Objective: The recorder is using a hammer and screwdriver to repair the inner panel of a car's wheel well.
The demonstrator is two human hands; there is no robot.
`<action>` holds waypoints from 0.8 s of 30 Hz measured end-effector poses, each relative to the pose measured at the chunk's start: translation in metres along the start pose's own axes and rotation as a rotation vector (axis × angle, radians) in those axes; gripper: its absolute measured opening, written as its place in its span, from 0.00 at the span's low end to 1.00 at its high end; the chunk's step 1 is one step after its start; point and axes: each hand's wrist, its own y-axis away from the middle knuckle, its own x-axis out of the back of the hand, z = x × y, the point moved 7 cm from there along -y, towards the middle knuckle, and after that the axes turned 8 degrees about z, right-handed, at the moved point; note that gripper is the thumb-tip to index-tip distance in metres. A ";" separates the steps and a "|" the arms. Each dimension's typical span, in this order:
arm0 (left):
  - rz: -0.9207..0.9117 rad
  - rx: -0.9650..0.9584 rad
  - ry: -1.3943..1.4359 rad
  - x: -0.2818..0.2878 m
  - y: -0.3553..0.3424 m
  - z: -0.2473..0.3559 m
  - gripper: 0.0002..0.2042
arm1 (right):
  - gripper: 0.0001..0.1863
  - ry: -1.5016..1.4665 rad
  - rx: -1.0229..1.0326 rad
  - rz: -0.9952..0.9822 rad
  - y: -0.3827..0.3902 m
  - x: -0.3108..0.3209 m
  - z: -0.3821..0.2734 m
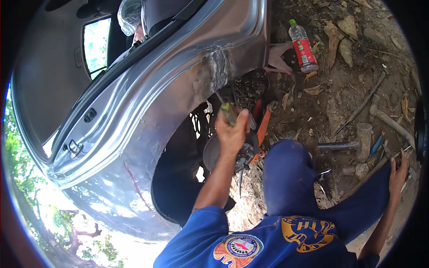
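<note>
My left hand (232,127) grips a screwdriver (228,111) by its yellow-green handle, its shaft angled up to the lower edge of a silver car body panel (165,94) beside a rough, scraped patch (219,67). A dark round wheel hub (212,152) sits behind that hand and wrist, with an orange jack (261,127) beside it. My right hand (397,167) is out at the far right by my outstretched blue-trousered leg, fingers spread beside some slim metal tools lying on the dirt; whether it touches one I cannot tell.
A bottle with a red label (304,53) lies on leafy dirt (335,98). A hammer-like tool (337,146), sticks (391,123) and a blue-handled tool (377,144) lie right of my knee. The open car doorway and wheel arch fill the left.
</note>
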 end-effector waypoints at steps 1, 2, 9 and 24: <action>0.026 -0.046 0.087 -0.009 -0.004 0.000 0.08 | 0.23 -0.076 -0.013 -0.007 -0.001 0.001 -0.001; 0.044 -0.088 0.110 -0.011 -0.006 0.001 0.08 | 0.23 -0.012 0.066 0.011 -0.002 0.001 0.001; 0.087 0.028 -0.099 -0.006 -0.017 -0.010 0.09 | 0.23 -0.018 -0.045 -0.013 0.001 0.003 -0.002; -0.046 0.170 -0.060 -0.001 -0.015 0.007 0.10 | 0.24 0.047 -0.070 -0.019 0.002 0.006 -0.010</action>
